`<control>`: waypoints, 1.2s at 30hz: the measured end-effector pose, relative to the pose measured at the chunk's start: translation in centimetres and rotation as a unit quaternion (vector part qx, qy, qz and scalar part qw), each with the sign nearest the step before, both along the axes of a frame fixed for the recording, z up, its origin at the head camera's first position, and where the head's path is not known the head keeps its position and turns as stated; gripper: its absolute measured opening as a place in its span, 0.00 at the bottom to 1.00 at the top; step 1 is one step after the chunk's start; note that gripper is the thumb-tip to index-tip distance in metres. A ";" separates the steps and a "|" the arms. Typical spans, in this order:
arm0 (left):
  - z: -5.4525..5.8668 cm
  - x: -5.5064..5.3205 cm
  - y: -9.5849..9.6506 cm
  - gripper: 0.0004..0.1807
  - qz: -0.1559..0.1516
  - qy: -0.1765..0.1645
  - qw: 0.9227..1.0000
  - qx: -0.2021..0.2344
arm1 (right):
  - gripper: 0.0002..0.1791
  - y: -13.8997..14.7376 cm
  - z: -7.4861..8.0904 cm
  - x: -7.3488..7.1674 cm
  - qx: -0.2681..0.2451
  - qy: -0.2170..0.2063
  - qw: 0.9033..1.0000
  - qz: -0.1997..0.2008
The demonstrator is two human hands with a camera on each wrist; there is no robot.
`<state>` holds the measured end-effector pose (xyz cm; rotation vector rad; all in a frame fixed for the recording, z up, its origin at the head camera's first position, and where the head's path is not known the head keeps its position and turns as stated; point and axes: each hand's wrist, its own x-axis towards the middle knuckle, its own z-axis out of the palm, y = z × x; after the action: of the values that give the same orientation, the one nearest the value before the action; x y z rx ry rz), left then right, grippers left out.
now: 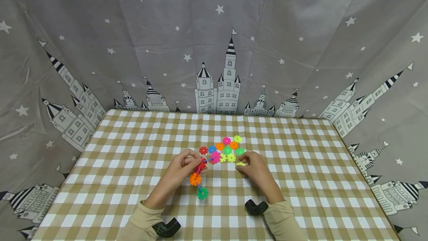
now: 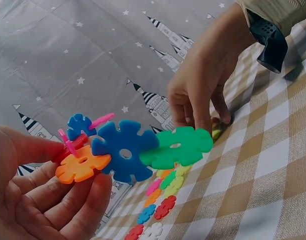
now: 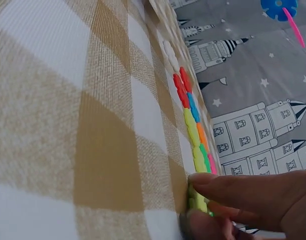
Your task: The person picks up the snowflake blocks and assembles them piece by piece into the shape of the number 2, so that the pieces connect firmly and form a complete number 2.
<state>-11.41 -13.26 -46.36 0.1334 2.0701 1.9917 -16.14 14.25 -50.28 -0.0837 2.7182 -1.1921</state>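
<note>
My left hand (image 1: 182, 168) grips a chain of notched, flower-shaped plastic discs by its red part. An orange disc (image 1: 195, 179) and a green disc (image 1: 202, 193) of the chain hang toward me; a pink disc (image 1: 215, 157) sticks out to the right. In the left wrist view, a blue disc (image 2: 113, 150) links the orange and green ones, above the cloth. Beyond the loose discs' right side, my right hand (image 1: 257, 167) pinches a yellow disc (image 3: 198, 200) low at the tablecloth, its fingers partly covering it.
Loose discs lie flat in a cluster between the hands, among them a red disc (image 1: 203, 150), an orange disc (image 1: 234, 145) and a yellow disc (image 1: 237, 139). A checked tablecloth (image 1: 133, 166) covers the table. A grey castle-print curtain (image 1: 167, 29) hangs behind.
</note>
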 end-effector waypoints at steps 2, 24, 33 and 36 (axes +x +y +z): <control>0.0 0.0 0.0 0.16 0.000 -0.001 1.000 -0.002 | 0.12 0.1 0.1 0.0 0.037 0.012 0.999 0.000; -0.3 -0.2 0.0 0.13 -0.057 0.013 0.996 -0.074 | 0.14 0.1 0.9 0.4 -0.300 -0.169 0.892 0.295; 0.3 -0.3 0.2 0.25 0.057 -0.010 0.995 -0.084 | 0.04 -0.9 0.3 0.9 -0.377 -0.168 0.893 0.180; 0.5 -0.3 0.0 0.29 0.088 -0.017 0.994 -0.056 | 0.05 -1.3 0.0 0.9 -0.419 -0.135 0.888 0.134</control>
<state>-11.69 -13.22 -45.86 -0.1087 2.2353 1.9515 -15.20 12.95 -50.24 -0.3521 1.7148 -1.9952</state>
